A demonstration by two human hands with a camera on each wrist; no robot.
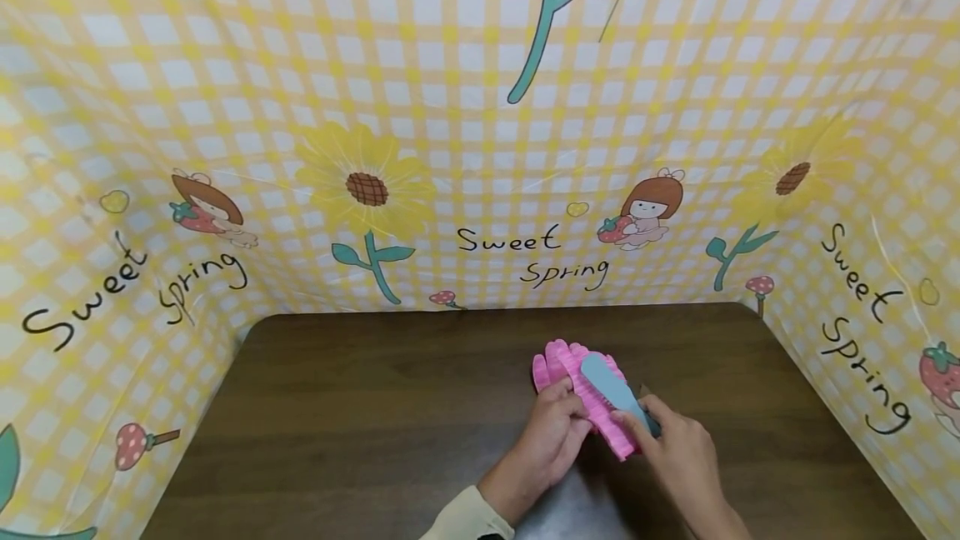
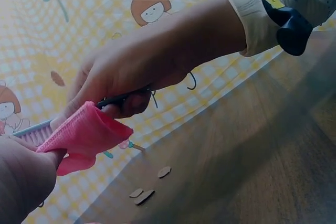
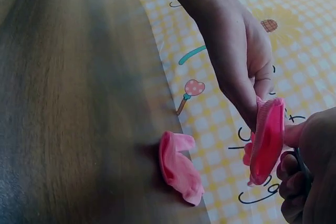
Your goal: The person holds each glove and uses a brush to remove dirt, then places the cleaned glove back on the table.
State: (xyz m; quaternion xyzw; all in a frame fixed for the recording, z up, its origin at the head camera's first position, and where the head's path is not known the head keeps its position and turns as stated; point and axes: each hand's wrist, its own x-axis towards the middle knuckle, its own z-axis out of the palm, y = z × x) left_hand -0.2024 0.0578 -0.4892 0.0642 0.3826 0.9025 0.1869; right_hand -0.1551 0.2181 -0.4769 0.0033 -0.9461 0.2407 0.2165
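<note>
My left hand [image 1: 551, 432] pinches a pink knit glove [image 1: 558, 361], raised over the brown table. In the right wrist view the open cuff of the glove [image 3: 269, 142] faces the camera. My right hand [image 1: 682, 444] grips a light-blue brush [image 1: 611, 382] by its dark handle, thumb along it. The brush head lies slantwise over the glove, and pale bristles [image 2: 43, 135] show beside the fabric in the left wrist view. Another piece of pink fabric [image 3: 179, 169] appears lower over the table edge in the right wrist view.
The dark wood table [image 1: 360, 423] has a yellow-and-white checked cloth [image 1: 480, 140] with printed flowers and lettering standing round its back and sides. A cream sleeve [image 1: 468, 515] covers my left forearm.
</note>
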